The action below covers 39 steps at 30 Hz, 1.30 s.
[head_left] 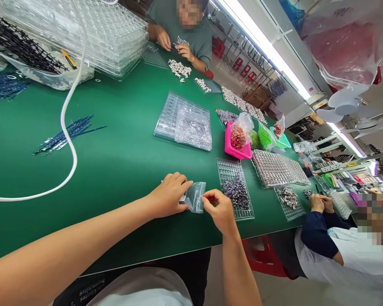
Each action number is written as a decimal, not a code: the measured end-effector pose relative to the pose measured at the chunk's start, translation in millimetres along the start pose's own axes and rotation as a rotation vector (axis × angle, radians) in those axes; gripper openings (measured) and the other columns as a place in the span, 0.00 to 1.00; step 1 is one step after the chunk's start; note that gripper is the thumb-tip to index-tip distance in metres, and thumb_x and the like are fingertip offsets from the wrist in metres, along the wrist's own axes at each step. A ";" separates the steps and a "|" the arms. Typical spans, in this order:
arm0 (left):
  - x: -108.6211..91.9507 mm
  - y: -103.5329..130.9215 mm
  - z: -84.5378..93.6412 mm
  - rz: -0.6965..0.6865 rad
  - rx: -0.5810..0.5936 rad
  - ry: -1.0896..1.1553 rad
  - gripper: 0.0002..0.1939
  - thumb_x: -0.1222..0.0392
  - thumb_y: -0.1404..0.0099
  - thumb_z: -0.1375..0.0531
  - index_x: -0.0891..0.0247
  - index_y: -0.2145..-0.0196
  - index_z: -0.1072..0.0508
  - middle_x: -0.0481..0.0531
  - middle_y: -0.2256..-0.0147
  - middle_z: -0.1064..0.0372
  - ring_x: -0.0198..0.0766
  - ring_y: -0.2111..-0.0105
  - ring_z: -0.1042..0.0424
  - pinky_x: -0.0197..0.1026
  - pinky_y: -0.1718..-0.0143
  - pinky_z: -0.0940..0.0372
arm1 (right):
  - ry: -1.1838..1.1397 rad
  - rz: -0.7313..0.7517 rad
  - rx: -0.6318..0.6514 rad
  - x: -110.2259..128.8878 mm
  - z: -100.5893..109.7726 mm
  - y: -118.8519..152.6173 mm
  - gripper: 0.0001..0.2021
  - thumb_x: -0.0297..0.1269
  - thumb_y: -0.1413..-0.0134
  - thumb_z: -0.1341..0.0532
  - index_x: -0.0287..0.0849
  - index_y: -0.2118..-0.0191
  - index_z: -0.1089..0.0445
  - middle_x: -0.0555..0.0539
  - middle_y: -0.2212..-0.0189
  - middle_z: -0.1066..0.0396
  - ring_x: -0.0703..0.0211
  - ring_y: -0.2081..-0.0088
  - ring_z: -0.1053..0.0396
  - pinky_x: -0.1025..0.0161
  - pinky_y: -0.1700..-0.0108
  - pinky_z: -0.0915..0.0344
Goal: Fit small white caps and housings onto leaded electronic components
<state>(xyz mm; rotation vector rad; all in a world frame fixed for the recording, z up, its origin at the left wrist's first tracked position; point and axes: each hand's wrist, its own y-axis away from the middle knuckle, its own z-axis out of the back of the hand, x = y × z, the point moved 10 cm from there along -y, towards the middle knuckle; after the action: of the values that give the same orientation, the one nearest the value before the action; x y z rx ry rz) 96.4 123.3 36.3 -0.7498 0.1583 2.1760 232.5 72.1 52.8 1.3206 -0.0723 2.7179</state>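
Note:
My left hand (170, 194) and my right hand (219, 210) both pinch a small clear plastic bag (195, 196) low over the green table (121, 161). The left hand grips its left edge, where a small white piece shows at the fingertips. The right hand holds the bag's right side. Just right of my right hand lies a clear gridded tray (234, 187) with a heap of small dark and silver parts (237, 192).
A white cable (67, 140) curves across the table at left, next to blue strips (65, 134). Stacked clear trays (115, 38) stand far left. A pink basket (238, 146) and bagged parts sit mid-right. One person works opposite, another at the right edge.

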 end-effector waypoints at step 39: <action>19.0 1.4 33.3 0.099 -0.272 0.381 0.30 0.55 0.40 0.36 0.62 0.42 0.36 0.60 0.49 0.30 0.53 0.48 0.31 0.55 0.46 0.35 | 0.332 -0.086 -0.092 -31.2 24.1 28.5 0.06 0.37 0.41 0.39 0.44 0.60 0.25 0.46 0.63 0.25 0.56 0.66 0.27 0.58 0.59 0.31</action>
<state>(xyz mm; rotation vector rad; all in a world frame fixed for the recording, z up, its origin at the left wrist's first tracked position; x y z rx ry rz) 70.6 146.6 52.6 -1.3353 0.0952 2.1502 266.8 38.8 43.5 0.8154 -0.1048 2.7802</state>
